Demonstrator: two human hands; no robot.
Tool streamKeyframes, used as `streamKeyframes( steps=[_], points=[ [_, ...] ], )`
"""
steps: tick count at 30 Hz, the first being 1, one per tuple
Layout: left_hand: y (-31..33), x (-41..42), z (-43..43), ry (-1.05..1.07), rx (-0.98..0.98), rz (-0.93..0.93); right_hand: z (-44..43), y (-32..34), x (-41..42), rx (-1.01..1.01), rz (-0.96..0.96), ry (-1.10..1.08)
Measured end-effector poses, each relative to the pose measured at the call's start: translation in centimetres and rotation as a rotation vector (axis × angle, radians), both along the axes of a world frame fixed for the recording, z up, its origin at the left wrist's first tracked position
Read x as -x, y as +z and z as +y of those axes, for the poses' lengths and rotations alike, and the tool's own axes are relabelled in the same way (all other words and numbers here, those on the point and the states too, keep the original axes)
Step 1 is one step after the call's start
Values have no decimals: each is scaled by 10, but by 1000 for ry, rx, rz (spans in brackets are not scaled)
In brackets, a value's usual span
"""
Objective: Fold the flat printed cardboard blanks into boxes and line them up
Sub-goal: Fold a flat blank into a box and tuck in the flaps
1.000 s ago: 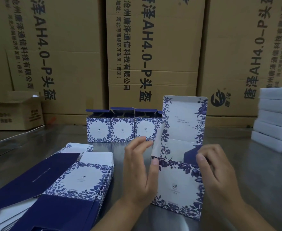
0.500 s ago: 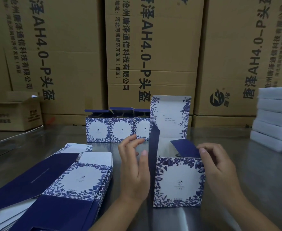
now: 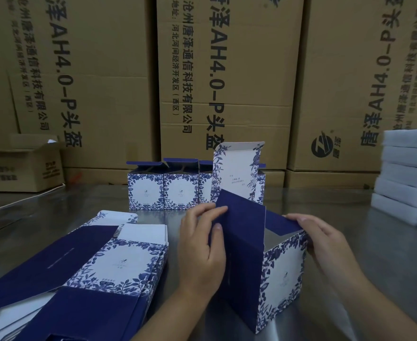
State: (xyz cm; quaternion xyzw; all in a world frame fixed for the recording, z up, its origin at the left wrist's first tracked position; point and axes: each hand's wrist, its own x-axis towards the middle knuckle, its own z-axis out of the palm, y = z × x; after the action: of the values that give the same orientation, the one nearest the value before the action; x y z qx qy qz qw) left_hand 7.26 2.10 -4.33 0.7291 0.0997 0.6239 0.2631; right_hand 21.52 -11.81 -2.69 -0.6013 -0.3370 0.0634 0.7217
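My left hand (image 3: 202, 247) pinches the dark blue flap of the half-made box (image 3: 285, 274). My right hand (image 3: 325, 244) holds its right top edge. The box stands near me on the metal table (image 3: 387, 262). The flat blanks (image 3: 118, 262) lie near left. The finished boxes (image 3: 163, 188) stand in a far row.

Box (image 3: 283, 274) turned on tabletop (image 3: 387, 254): floral front now angled right, navy side panel toward camera. Left hand (image 3: 202, 244), earlier loose beside box, now pinches raised navy side flap (image 3: 239, 217), thumb on its face. Right hand (image 3: 325, 244) shifted outward, grips opposite flap (image 3: 281, 223) at outer end.
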Motion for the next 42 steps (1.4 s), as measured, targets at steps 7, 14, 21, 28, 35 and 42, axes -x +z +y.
streamKeyframes(
  steps=[7, 14, 21, 28, 35, 42],
  points=[
    [-3, -1, 5, 136, -220, 72, 0, -1, 2, -16, -42, -57],
    [-3, -1, 5, 248, -266, 145, 2, -6, 5, -23, -355, -423],
    [-5, -4, 4, 227, -252, 205, -4, 2, 29, 11, -962, -539],
    [-5, -2, 4, 213, -232, 218, 0, -1, 36, 4, -1097, -511],
    [-7, -4, 4, 244, -259, 205, 4, -6, 33, -35, -1171, -486],
    [-6, -3, 9, 339, -185, 142, 1, -6, 27, -47, -1154, -491]
  ],
)
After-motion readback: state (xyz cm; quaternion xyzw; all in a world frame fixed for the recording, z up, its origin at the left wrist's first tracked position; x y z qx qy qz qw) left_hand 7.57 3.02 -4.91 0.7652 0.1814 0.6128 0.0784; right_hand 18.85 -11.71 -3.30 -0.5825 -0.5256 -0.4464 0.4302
